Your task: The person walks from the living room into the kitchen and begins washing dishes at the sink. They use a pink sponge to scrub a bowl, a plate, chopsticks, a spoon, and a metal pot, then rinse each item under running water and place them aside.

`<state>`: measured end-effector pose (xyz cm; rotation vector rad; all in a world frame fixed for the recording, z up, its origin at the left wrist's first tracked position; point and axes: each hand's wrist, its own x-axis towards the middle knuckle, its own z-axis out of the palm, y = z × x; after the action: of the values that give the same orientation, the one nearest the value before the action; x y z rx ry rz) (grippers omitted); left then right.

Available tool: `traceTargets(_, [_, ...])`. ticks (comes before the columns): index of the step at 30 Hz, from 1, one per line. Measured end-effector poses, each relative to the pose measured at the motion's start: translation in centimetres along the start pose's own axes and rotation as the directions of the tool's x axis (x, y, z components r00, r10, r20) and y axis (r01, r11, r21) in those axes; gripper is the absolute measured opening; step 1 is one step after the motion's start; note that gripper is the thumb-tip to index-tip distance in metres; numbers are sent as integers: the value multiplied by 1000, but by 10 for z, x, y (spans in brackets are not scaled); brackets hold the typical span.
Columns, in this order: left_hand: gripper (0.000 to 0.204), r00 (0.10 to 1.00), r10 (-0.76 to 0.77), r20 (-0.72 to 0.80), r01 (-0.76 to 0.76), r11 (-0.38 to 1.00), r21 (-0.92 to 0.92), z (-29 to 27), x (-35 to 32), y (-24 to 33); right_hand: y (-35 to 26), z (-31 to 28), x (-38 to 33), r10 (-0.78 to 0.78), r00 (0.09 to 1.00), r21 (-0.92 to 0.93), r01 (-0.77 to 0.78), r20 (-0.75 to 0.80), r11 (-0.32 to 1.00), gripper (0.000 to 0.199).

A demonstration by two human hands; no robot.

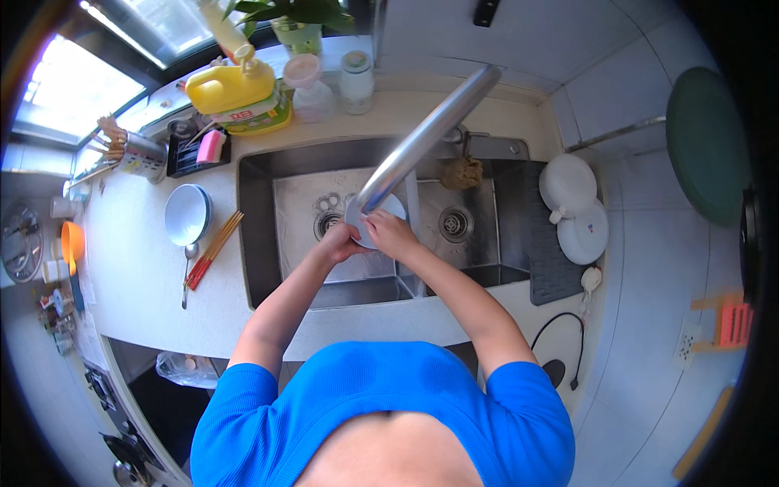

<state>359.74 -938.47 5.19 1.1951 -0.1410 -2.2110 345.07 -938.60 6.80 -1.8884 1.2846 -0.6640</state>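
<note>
Over the left basin of the double steel sink (264,304), both hands are on a pale round bowl (397,206). My left hand (341,243) grips the bowl's near left rim with closed fingers. My right hand (389,234) closes on its near right side, fingertips reaching over the inside. The thick metal faucet (426,138) slants down to the bowl and covers part of it. Whether water runs is hard to make out.
Left of the sink lie stacked bowls (187,213), a spoon (190,264) and chopsticks (215,252). Behind stand a yellow jug (235,93), a pink sponge (212,147) in a black tray and a utensil holder (143,156). White dishes (583,233) rest by a grey mat (550,276) at right.
</note>
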Motion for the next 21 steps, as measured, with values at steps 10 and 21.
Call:
traceTargets(10, [53,963,265,-56,-269,959,-89,-90,53,-23,51,104,56,622,352,453,-891,700,-6,19])
traceTargets(21, [67,597,770,225,-355,2,935,-35,13,-18,67,78,38,550,707,857,-157,445,-491,26])
